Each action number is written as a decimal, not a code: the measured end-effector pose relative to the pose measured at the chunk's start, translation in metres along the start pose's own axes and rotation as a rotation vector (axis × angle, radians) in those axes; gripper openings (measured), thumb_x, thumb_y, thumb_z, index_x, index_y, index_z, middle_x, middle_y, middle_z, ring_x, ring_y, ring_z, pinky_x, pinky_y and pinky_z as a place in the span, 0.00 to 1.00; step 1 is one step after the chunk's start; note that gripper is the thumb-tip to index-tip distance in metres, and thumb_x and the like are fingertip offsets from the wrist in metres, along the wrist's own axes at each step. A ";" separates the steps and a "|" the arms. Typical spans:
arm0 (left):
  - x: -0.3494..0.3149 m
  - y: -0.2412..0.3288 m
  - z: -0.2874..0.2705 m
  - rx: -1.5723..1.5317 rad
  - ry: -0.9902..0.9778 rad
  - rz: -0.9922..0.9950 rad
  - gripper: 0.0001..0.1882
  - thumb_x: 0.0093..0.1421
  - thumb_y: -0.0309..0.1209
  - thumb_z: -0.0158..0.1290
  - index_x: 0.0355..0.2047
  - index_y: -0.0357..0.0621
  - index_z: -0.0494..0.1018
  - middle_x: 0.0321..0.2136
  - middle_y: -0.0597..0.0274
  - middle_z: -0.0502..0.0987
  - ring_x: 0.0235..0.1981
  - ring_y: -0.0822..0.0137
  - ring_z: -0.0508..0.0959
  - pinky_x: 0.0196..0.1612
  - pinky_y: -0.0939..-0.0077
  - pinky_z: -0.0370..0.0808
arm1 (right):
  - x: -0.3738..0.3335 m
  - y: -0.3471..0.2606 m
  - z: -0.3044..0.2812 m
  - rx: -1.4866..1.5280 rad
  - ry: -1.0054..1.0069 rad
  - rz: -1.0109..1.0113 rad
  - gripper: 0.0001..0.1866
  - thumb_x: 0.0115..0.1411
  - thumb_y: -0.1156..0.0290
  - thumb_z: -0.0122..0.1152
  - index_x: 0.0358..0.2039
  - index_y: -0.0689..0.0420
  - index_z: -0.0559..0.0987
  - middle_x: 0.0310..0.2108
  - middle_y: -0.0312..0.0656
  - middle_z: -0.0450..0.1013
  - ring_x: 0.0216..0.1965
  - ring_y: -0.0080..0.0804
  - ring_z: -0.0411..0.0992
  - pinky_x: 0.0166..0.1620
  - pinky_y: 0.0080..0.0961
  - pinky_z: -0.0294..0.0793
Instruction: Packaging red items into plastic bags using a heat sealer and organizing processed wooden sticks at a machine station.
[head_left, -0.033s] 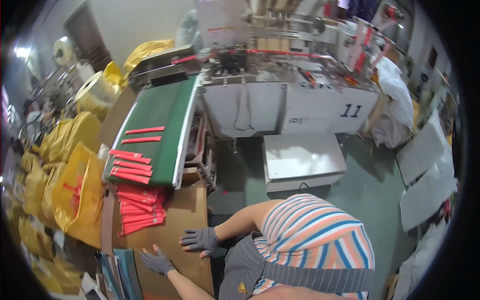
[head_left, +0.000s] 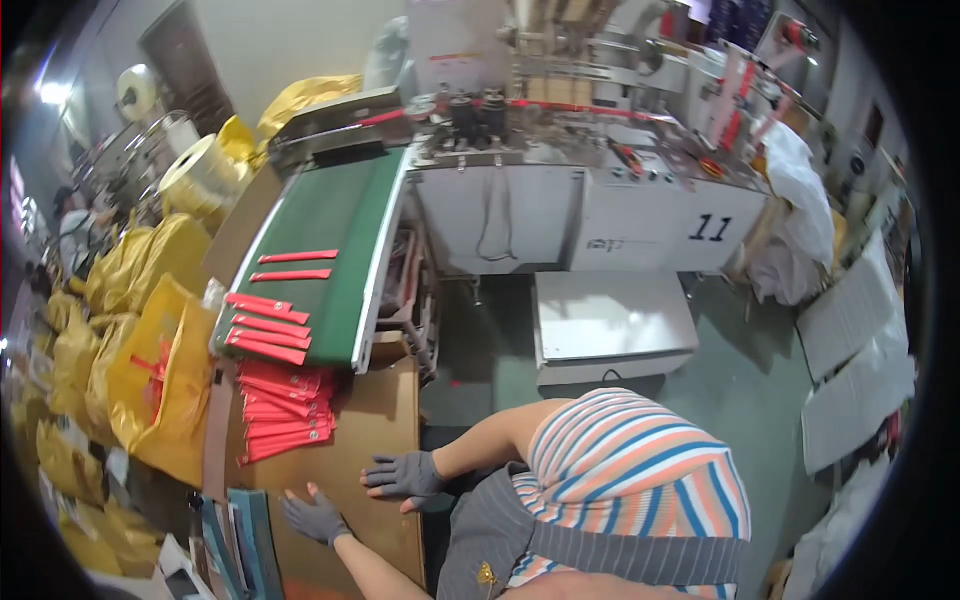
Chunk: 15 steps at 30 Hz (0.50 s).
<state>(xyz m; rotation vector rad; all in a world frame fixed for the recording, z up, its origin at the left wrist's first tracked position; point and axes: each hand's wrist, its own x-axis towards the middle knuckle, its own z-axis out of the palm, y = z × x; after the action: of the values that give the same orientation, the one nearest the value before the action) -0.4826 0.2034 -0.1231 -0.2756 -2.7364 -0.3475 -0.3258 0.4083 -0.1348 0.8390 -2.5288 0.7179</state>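
Both hands wear grey fingerless gloves and rest on a brown board table (head_left: pixel 370 520). My left hand (head_left: pixel 315 516) lies with its fingers spread near some upright blue folders (head_left: pixel 255 540), and it holds nothing. To its right, my right hand (head_left: pixel 404 476) lies flat, fingers stretched out and nothing in them. Beyond them a heap of slim red packets (head_left: pixel 285 415) is piled at the foot of a green conveyor belt (head_left: pixel 335 225). Several more red sticks (head_left: pixel 268 337) lie on the belt, two of them farther up. Neither hand touches the packets.
An open yellow bag (head_left: pixel 150 400) stands left of the table, with more yellow bags behind it. A white-panelled machine (head_left: pixel 520 215) runs along the back. A white metal box (head_left: pixel 612 315) sits on the floor to the right. A film roll (head_left: pixel 195 185) is at the left.
The view has shifted slightly, so the surroundings sit a little to the right. Both hands stay in place, and the red packets show no clear change.
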 end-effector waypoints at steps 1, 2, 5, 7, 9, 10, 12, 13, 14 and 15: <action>0.000 0.007 -0.004 -0.033 -0.035 -0.005 0.32 0.59 0.52 0.45 0.54 0.39 0.64 0.56 0.44 0.63 0.58 0.50 0.60 0.59 0.58 0.56 | -0.001 0.000 0.003 -0.025 -0.001 -0.006 0.37 0.52 0.47 0.49 0.55 0.62 0.63 0.59 0.59 0.54 0.62 0.53 0.52 0.60 0.56 0.46; -0.001 0.005 -0.005 -0.023 -0.029 -0.034 0.32 0.59 0.52 0.45 0.54 0.39 0.64 0.56 0.44 0.63 0.58 0.50 0.60 0.59 0.58 0.56 | 0.000 -0.002 0.003 -0.011 -0.013 -0.031 0.37 0.52 0.47 0.49 0.55 0.62 0.63 0.59 0.59 0.54 0.62 0.53 0.52 0.60 0.56 0.46; -0.006 -0.002 -0.007 -0.044 -0.042 -0.025 0.32 0.59 0.52 0.45 0.55 0.39 0.63 0.57 0.44 0.61 0.59 0.50 0.59 0.59 0.57 0.55 | 0.000 -0.007 0.002 -0.048 -0.027 -0.016 0.37 0.53 0.47 0.49 0.55 0.62 0.62 0.60 0.58 0.53 0.62 0.52 0.52 0.60 0.55 0.46; -0.010 -0.006 -0.009 -0.049 -0.042 -0.025 0.33 0.58 0.53 0.45 0.55 0.40 0.63 0.57 0.44 0.61 0.59 0.50 0.59 0.59 0.57 0.55 | 0.002 -0.008 0.002 -0.033 -0.037 -0.028 0.37 0.53 0.48 0.49 0.56 0.62 0.62 0.60 0.58 0.53 0.62 0.52 0.52 0.60 0.55 0.46; -0.011 -0.008 -0.006 -0.017 -0.028 -0.053 0.33 0.58 0.53 0.45 0.55 0.42 0.63 0.57 0.45 0.62 0.59 0.50 0.60 0.60 0.58 0.55 | 0.004 -0.011 0.001 0.017 -0.055 -0.017 0.37 0.53 0.48 0.49 0.56 0.62 0.61 0.60 0.58 0.54 0.62 0.52 0.51 0.60 0.55 0.46; -0.011 -0.011 -0.005 0.005 -0.014 -0.059 0.33 0.57 0.54 0.46 0.55 0.43 0.63 0.56 0.45 0.62 0.59 0.51 0.60 0.60 0.58 0.55 | 0.006 -0.009 -0.001 0.042 -0.079 0.011 0.37 0.52 0.48 0.50 0.56 0.62 0.62 0.60 0.58 0.54 0.62 0.52 0.52 0.61 0.55 0.46; -0.003 0.016 -0.026 -0.050 -0.118 -0.111 0.33 0.57 0.54 0.46 0.56 0.45 0.63 0.56 0.45 0.63 0.59 0.50 0.60 0.60 0.58 0.55 | 0.021 -0.010 -0.035 0.147 -0.224 0.050 0.37 0.51 0.47 0.51 0.54 0.61 0.64 0.57 0.57 0.56 0.59 0.53 0.54 0.60 0.53 0.48; -0.004 0.009 -0.011 -0.053 -0.003 -0.045 0.33 0.57 0.55 0.46 0.56 0.45 0.63 0.56 0.46 0.63 0.58 0.51 0.61 0.60 0.57 0.56 | 0.013 -0.008 -0.024 -0.001 0.024 -0.021 0.35 0.52 0.47 0.52 0.52 0.61 0.65 0.54 0.57 0.59 0.55 0.54 0.58 0.56 0.53 0.53; 0.001 0.023 -0.022 -0.063 -0.059 -0.053 0.33 0.58 0.54 0.46 0.55 0.42 0.63 0.56 0.42 0.62 0.58 0.47 0.60 0.59 0.56 0.57 | 0.019 -0.008 -0.035 0.093 0.015 0.017 0.35 0.51 0.46 0.54 0.51 0.61 0.65 0.51 0.56 0.61 0.51 0.55 0.61 0.53 0.51 0.57; -0.003 0.007 -0.009 -0.009 -0.027 -0.025 0.33 0.58 0.53 0.45 0.55 0.41 0.62 0.56 0.43 0.62 0.58 0.47 0.60 0.59 0.56 0.56 | 0.031 -0.015 -0.045 0.133 -0.076 0.095 0.36 0.51 0.47 0.57 0.51 0.61 0.65 0.49 0.55 0.63 0.50 0.53 0.62 0.53 0.45 0.60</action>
<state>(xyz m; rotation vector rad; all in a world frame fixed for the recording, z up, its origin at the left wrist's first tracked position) -0.4756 0.2068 -0.1149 -0.2500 -2.7675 -0.3651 -0.3312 0.4097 -0.0785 0.8075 -2.6274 0.9091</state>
